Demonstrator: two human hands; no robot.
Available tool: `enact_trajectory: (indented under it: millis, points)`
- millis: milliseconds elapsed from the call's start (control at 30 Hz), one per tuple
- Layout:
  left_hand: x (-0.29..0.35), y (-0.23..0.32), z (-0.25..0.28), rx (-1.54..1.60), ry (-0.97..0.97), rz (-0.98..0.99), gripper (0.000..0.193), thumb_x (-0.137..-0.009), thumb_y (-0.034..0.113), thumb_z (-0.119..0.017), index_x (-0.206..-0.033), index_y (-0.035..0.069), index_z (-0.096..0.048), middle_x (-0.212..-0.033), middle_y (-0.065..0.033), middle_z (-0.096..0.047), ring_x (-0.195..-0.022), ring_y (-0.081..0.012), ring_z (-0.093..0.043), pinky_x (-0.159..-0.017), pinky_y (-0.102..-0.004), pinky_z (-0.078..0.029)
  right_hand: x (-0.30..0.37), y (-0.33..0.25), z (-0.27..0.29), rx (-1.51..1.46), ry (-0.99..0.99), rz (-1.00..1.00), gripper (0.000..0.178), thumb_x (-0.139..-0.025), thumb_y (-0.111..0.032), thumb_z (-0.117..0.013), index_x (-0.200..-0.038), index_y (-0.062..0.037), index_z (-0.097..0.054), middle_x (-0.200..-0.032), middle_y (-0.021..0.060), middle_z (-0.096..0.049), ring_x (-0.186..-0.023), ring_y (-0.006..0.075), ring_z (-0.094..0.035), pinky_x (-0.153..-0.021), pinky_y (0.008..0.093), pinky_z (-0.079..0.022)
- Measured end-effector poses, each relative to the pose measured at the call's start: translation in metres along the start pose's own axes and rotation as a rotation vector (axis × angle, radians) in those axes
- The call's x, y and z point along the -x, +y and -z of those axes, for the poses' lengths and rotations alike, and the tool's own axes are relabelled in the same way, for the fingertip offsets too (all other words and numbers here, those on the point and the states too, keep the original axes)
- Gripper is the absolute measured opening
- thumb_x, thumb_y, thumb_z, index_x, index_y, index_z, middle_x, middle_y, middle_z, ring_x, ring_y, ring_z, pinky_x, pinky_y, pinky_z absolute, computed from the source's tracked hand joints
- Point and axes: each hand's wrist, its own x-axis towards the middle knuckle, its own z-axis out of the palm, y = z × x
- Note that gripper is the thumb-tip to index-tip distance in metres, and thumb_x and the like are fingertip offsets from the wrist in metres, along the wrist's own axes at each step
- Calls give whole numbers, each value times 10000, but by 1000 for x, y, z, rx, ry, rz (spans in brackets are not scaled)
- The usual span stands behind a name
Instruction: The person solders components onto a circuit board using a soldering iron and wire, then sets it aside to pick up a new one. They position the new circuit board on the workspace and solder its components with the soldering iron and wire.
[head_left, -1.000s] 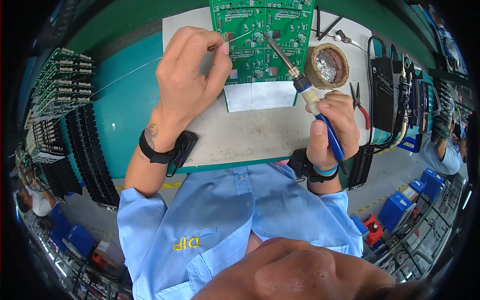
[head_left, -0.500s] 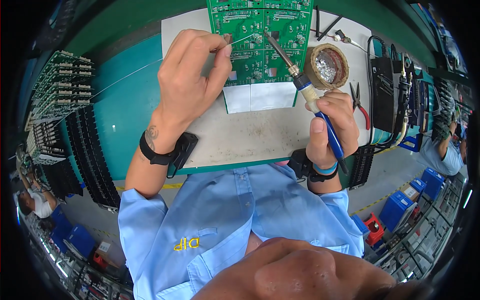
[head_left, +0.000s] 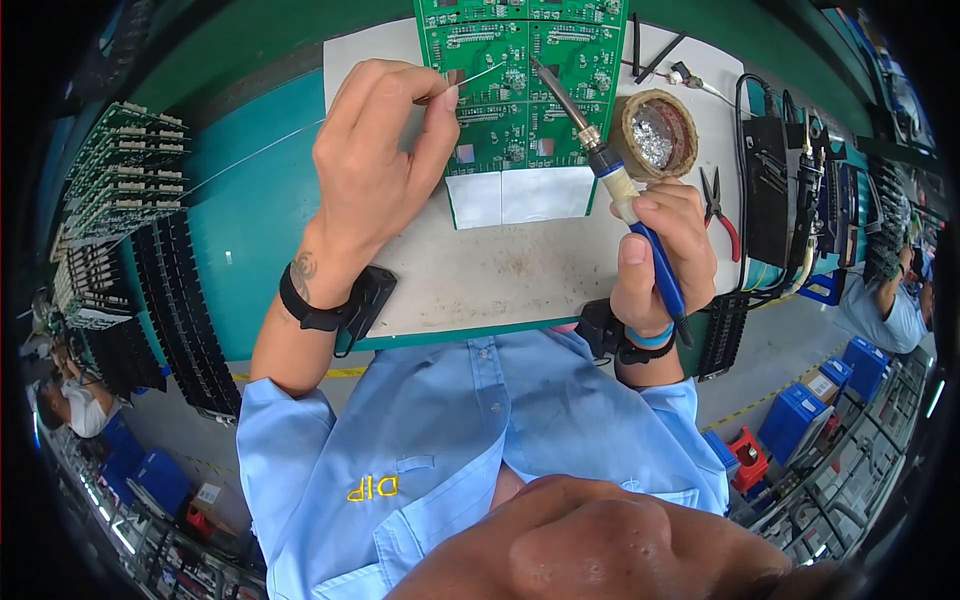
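Note:
My left hand (head_left: 385,150) pinches a thin solder wire (head_left: 481,75) between thumb and forefinger; its tip points over a green circuit board panel (head_left: 490,140). The wire's tail trails off to the left behind the hand. In my right hand (head_left: 668,250) is a soldering iron (head_left: 606,165) with a blue handle and a tan-wrapped collar. Its metal tip reaches the middle of the panel, a little right of the wire's end. I cannot tell whether the tip touches the board. A white sheet (head_left: 520,198) covers the panel's near edge.
Right of the panel stands a round tub (head_left: 655,135) with silvery solder bits. Red-handled pliers (head_left: 720,215) and a black tool holder (head_left: 770,180) lie beyond it. Stacked circuit boards (head_left: 125,170) and black slotted racks (head_left: 180,300) stand left. Other people work at both sides.
The solder wire has drawn back slightly left with my left hand. The iron's tip has shifted a touch to the right on the panel.

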Motion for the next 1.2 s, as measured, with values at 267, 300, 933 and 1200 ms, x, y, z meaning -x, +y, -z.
enact_trajectory:
  millis: [267, 300, 933, 1200]
  points:
    - [1, 0, -1, 4, 9, 12, 176, -821, -73, -753, -952, 10, -670, -883, -95, -693, -792, -249, -656, -673, -338, -529, 1, 3, -1, -13, 41, 20, 218, -865, -73, -727, -1051, 35, -693, -891, 166, -723, -775, 302, -650, -739, 412, -536]
    - [0, 0, -2, 4, 10, 10, 175, -823, -70, -756, -953, 12, -672, -885, -91, -694, -795, -248, -652, -678, -339, -526, 1, 3, -1, -15, 47, 20, 220, -863, -72, -729, -1052, 36, -694, -893, 167, -723, -777, 303, -652, -739, 412, -537]
    - [-4, -4, -11, -59, 65, -62, 168, -817, -20, -795, -924, 53, -687, -857, -57, -689, -783, -241, -617, -709, -346, -460, -2, -4, -2, 44, -42, -30, 245, -913, -57, -666, -1132, 51, -667, -948, 198, -744, -895, 311, -667, -872, 427, -530]
    - [-5, -4, -11, -59, 64, -60, 170, -816, -22, -795, -925, 54, -689, -854, -57, -690, -778, -240, -617, -710, -342, -463, -1, -4, -1, 34, -48, -31, 249, -905, -51, -670, -1132, 52, -671, -962, 200, -734, -898, 316, -667, -857, 420, -533]
